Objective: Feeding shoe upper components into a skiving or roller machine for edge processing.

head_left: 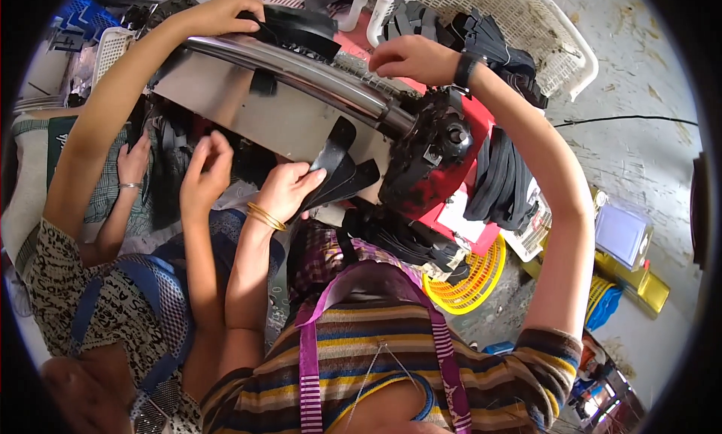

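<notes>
Feeding black strips [340,162] through a machine with a shiny metal roller [316,77] looks to be well under way but far from over: bundles of finished-looking black straps [502,180] hang on the right of the red machine body [444,174], more lie in the white basket [553,43] at the far right, and loose pieces crowd the near side. The left hand [289,189] reaches up from the near left, forearm upright, fingers closed around the lower ends of the black strips just below the steel plate. The right hand [412,58] stretches far over the machine, arm nearly straight, wrist bent down, fingers curled on the top behind the roller (whether they grip anything I cannot tell). A co-worker's hand [219,13] rests on the roller's far left end, another [204,167] hovers just beside the left hand
</notes>
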`<state>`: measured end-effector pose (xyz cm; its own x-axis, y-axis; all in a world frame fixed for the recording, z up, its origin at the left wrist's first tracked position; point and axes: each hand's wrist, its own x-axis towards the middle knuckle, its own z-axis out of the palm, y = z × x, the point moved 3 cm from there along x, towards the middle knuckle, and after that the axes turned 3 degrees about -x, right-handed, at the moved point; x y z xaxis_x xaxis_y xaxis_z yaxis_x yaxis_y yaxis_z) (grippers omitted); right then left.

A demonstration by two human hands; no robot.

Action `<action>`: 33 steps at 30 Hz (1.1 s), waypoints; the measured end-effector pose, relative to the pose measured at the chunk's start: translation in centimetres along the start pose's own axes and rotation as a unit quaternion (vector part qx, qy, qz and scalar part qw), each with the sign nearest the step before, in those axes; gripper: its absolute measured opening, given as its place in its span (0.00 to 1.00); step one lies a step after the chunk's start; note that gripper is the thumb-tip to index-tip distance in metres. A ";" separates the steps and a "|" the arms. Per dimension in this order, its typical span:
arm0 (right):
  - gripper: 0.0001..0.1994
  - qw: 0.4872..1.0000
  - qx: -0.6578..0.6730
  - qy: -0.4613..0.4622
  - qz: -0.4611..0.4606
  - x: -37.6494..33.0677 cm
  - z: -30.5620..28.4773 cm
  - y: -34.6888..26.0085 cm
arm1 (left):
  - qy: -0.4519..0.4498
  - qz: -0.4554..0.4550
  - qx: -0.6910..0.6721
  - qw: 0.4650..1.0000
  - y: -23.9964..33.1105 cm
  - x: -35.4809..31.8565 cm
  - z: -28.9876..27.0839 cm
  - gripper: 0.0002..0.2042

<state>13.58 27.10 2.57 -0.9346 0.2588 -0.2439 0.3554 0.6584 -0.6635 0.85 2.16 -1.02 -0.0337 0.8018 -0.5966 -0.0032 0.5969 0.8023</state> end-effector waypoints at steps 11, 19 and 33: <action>0.09 0.986 0.142 -0.061 0.064 2.8 2.2 3.5 | -0.011 0.001 -0.133 0.991 0.9 1.0 0.5 0.12; 0.06 0.954 -0.265 0.099 -0.099 2.4 0.0 3.6 | 0.023 -0.045 0.055 0.997 1.4 3.4 -0.2 0.19; 0.04 0.995 -0.025 0.076 0.055 1.8 -1.2 3.0 | 0.058 -0.083 0.029 0.994 -0.4 0.7 -0.6 0.15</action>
<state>13.00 30.38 0.93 -0.8787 0.4331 -0.2005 0.4594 0.6538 -0.6012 0.27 2.43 -1.74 -0.1522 0.6853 -0.7121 0.0393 0.7242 0.6885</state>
